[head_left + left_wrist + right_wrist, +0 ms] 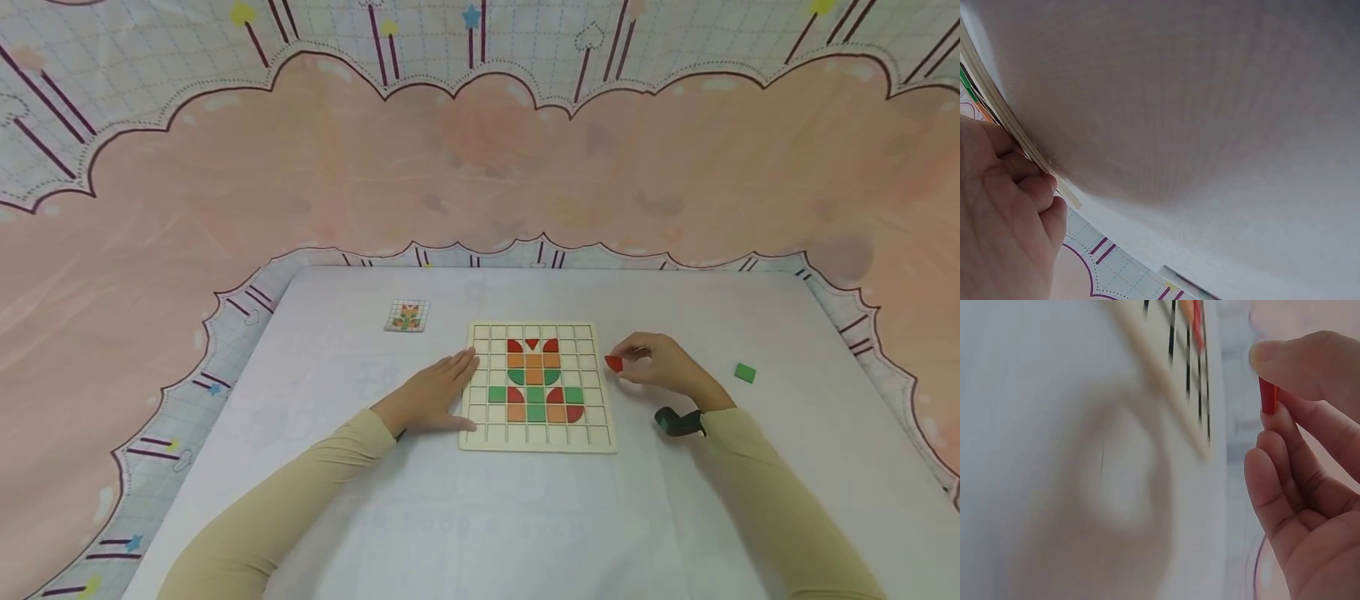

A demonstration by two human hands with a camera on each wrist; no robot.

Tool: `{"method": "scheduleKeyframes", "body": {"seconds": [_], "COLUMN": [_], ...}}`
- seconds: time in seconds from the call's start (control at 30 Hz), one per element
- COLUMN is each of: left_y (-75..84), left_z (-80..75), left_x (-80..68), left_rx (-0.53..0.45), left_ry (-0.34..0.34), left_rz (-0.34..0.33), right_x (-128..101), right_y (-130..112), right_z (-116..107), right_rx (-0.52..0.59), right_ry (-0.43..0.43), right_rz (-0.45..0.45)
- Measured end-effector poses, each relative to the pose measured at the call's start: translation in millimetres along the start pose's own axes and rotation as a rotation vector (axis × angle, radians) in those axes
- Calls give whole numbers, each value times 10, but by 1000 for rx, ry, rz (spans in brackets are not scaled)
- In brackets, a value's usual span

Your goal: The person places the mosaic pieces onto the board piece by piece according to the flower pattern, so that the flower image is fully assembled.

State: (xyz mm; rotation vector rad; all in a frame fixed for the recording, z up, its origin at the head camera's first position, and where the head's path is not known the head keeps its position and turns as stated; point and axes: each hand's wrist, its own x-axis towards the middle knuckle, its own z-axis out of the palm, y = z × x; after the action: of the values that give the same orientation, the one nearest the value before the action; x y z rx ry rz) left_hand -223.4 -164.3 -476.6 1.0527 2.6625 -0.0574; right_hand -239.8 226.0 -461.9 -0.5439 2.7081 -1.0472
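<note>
A cream grid board (536,444) lies on the white table, with red, orange and green tiles set in its cells in a flower-like pattern. My left hand (435,392) rests on the board's left edge, fingers straight and thumb apart near its lower left corner. In the left wrist view the fingertips (1041,187) touch the board's side. Just beyond the board's right edge my right hand (656,364) pinches a red tile (614,363) with a rounded side. The right wrist view shows that red tile (1267,395) edge-on between thumb and fingers, above the table.
A small pattern card (407,316) with a similar flower picture lies to the left behind the board. One loose green tile (745,372) is on the table at the right. Patterned cloth (495,175) hangs around and behind the white table (480,517).
</note>
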Motion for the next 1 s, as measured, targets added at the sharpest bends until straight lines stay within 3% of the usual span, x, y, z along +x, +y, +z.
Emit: {"method": "scheduleKeyframes", "body": {"seconds": [0.43, 0.6, 0.8, 1.0], "left_y": [-9, -11, 2, 7], "left_z": [16, 22, -1, -8], "left_x": [11, 9, 1, -5], "left_rx": [2, 0, -8, 4], "left_ry": [23, 35, 27, 21], "left_rz": [17, 22, 18, 14], "right_x": [189, 279, 386, 443], "right_y": [-529, -683, -818, -920], "right_z": [539, 722, 914, 1051], "right_rx": [66, 115, 98, 85], "right_ry": [-109, -179, -221, -254], "right_rz": [-197, -215, -297, -290]}}
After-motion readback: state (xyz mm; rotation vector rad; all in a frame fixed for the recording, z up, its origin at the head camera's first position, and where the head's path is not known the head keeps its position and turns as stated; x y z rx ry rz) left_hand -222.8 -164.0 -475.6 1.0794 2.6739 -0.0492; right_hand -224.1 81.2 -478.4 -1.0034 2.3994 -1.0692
